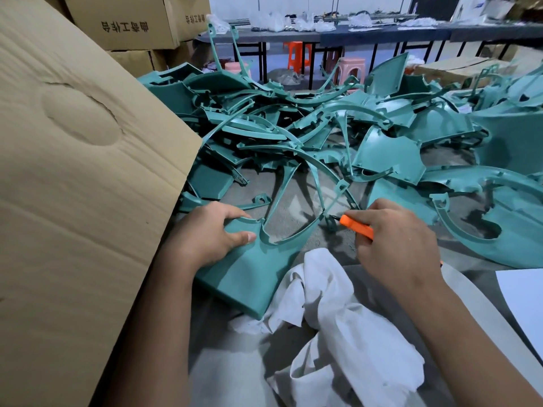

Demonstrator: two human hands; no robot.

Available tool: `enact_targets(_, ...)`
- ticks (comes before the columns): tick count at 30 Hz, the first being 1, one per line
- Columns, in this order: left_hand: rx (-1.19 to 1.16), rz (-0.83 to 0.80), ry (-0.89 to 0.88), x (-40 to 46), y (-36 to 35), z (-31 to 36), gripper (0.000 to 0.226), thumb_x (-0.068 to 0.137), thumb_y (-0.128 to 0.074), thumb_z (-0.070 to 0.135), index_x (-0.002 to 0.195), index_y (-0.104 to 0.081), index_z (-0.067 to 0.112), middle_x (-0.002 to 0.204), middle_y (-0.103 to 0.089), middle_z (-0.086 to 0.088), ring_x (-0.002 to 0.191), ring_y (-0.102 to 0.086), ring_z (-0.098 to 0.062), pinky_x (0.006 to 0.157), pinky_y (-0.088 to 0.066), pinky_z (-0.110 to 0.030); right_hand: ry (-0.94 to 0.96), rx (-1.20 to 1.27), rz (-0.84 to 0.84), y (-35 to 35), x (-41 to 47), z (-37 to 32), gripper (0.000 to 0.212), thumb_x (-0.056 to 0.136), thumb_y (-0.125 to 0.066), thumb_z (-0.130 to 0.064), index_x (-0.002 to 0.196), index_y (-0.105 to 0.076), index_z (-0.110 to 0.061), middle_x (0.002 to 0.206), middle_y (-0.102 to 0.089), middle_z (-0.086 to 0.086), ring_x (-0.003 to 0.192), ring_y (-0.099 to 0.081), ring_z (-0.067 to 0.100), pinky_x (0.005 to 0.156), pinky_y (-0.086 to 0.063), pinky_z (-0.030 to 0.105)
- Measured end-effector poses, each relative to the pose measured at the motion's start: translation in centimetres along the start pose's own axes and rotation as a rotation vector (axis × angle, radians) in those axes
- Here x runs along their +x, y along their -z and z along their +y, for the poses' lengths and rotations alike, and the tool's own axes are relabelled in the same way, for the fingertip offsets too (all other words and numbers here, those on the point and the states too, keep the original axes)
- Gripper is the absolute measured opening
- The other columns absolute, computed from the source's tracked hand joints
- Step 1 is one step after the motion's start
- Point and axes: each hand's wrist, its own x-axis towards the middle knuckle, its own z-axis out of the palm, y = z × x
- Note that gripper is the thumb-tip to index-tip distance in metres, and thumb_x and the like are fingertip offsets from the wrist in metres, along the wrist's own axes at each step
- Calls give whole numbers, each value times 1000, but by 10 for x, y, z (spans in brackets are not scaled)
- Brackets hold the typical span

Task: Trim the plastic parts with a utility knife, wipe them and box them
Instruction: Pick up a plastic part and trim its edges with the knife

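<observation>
A teal plastic part (249, 274) with a wide flat base and a curved open loop lies in front of me on the grey surface. My left hand (211, 233) grips its upper left edge, thumb on top. My right hand (396, 242) holds an orange utility knife (357, 226); its tip meets a small tab at the right end of the part's loop. A crumpled white cloth (332, 318) lies just below the part, between my forearms.
A big heap of teal plastic parts (308, 133) covers the surface beyond my hands. A large cardboard box flap (73, 171) rises on the left. More boxes (132, 22) stand behind. A white sheet (523, 301) lies at the right. Tables and stools stand far back.
</observation>
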Motion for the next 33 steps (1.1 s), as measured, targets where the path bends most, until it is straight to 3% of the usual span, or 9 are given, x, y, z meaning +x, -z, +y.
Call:
enact_targets(5,13,-10,0,1,-1,-1,52,79,-80,56,127,-68,40,135,-66,6,114,-63,-17,95,-50,-33,152,137,-150,2,-10,-10,38,86,-69,-23,118,-77,-42,84,-56,-16,81,-59,15,60,-44,30)
enact_targets(9,-13,-28,6,2,-3,-4,52,79,-80,55,127,-68,38,134,-66,6,107,-63,-12,93,-50,-32,276,291,-235,0,-11,-19,23,92,-70,-31,110,-79,-41,74,-48,-17,71,-47,4,55,-30,27)
enact_targets(13,-60,-43,6,3,-5,-5,45,80,-80,53,122,-71,38,130,-69,4,110,-64,-13,97,-52,-35,182,434,-254,2,-11,-12,23,89,-73,-25,109,-80,-34,83,-63,-15,79,-58,8,68,-50,37)
enact_targets(17,-56,-49,21,3,-4,-2,41,82,-78,54,119,-71,39,123,-71,6,108,-66,-16,96,-54,-38,19,151,-107,-1,-8,-12,31,86,-69,-19,113,-76,-31,94,-61,-8,88,-61,22,68,-45,32)
enact_targets(24,-2,-28,22,3,-5,-3,50,81,-77,58,126,-69,36,128,-69,5,113,-65,-16,97,-53,-38,214,290,-328,6,-9,-6,24,92,-69,-27,113,-79,-35,82,-56,-18,82,-54,9,69,-43,31)
enact_targets(28,-97,109,-24,3,-6,-3,40,83,-79,46,120,-71,30,107,-71,12,91,-63,-3,80,-51,-23,219,554,-465,12,-2,5,23,89,-75,-13,102,-83,-31,80,-73,-14,75,-65,5,69,-52,31)
enact_targets(30,-195,253,-126,1,-4,2,29,83,-81,36,111,-74,30,92,-68,21,78,-61,7,67,-44,-8,159,759,-374,13,0,10,18,91,-75,-11,96,-81,-27,71,-68,-3,62,-57,8,60,-47,34)
enact_targets(32,-324,394,-262,1,-1,7,22,85,-81,23,106,-73,24,91,-71,15,82,-65,0,68,-46,-8,78,924,-153,14,2,13,4,92,-75,-26,96,-76,-26,66,-59,1,58,-48,15,56,-41,35)
enact_targets(33,-379,449,-326,1,0,11,21,86,-80,16,105,-72,20,93,-72,10,83,-66,-5,70,-49,-12,21,994,-48,15,2,14,12,90,-76,-34,99,-75,-26,67,-57,3,58,-48,16,55,-42,32)
